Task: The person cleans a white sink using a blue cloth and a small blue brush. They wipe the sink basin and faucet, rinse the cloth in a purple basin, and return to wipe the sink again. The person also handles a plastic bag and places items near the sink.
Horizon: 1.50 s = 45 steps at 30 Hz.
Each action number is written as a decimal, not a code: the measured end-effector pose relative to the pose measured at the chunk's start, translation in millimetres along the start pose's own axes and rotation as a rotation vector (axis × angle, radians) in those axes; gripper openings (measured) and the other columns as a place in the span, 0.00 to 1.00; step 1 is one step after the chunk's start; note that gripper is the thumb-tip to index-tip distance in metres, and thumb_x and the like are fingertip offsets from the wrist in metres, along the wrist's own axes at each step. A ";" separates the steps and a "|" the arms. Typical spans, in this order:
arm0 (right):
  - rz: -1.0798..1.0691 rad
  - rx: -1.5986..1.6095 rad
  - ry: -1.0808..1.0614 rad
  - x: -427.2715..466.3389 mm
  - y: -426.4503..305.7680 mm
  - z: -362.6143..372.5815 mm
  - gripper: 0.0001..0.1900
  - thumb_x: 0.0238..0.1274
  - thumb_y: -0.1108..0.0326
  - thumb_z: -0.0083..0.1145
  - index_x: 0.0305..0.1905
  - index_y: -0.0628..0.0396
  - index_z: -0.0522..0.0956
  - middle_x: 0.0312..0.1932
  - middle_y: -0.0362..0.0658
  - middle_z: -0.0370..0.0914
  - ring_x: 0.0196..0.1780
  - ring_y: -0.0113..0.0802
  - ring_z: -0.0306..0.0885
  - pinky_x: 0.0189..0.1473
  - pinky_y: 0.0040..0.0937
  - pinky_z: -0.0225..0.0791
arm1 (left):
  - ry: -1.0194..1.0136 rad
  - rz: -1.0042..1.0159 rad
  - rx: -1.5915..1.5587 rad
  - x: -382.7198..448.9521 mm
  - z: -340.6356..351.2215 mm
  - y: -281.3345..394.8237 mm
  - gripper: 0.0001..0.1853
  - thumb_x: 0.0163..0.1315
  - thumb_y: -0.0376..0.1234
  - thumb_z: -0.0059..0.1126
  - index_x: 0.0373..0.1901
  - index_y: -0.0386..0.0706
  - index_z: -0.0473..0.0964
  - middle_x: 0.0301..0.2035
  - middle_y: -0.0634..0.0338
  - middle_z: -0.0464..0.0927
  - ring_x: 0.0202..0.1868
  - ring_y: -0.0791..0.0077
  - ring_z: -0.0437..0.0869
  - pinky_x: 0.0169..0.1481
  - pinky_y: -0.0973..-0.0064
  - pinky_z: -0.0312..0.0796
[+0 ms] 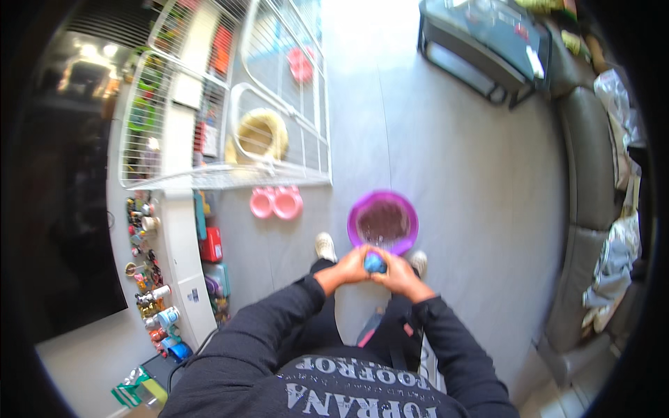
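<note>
My left hand and my right hand are curled around a small blue bundle, perhaps a cloth, gripping it from both sides. The fingers hide part of it, and blur leaves its exact kind unclear. Just beyond my hands a purple plastic basin stands on the grey floor, with murky brownish water inside. My fingertips overlap the basin's near rim in the view; whether they touch it I cannot tell. My feet in pale shoes are planted on either side of its near edge.
A white wire pet pen stands ahead left, holding a yellow pet bed. Pink double bowls sit outside it. Along the left runs a white cabinet crowded with small items. A grey sofa and black glass-topped table are right.
</note>
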State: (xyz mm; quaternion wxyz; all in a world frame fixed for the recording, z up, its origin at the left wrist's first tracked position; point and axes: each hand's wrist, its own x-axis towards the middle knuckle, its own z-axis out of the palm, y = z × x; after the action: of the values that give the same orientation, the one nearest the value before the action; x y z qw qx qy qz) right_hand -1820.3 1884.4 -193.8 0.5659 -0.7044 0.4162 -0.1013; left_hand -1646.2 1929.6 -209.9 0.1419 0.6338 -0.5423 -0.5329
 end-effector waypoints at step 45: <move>0.011 0.387 0.025 63.0 -84.1 -232.4 0.07 0.52 0.70 0.60 0.32 0.64 0.80 0.26 0.42 0.78 0.28 0.28 0.76 0.29 0.27 0.70 | 0.227 -0.025 -0.818 -3.9 -40.3 177.7 0.21 0.44 0.22 0.58 0.44 0.36 0.78 0.34 0.60 0.81 0.36 0.74 0.80 0.42 0.75 0.73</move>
State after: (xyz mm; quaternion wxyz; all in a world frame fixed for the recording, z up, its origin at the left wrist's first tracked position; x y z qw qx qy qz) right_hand -1883.4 1675.6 -61.5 0.6862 -0.5788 0.3998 -0.1853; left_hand -1707.5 1850.8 -57.4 0.4342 0.5864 -0.2592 -0.6328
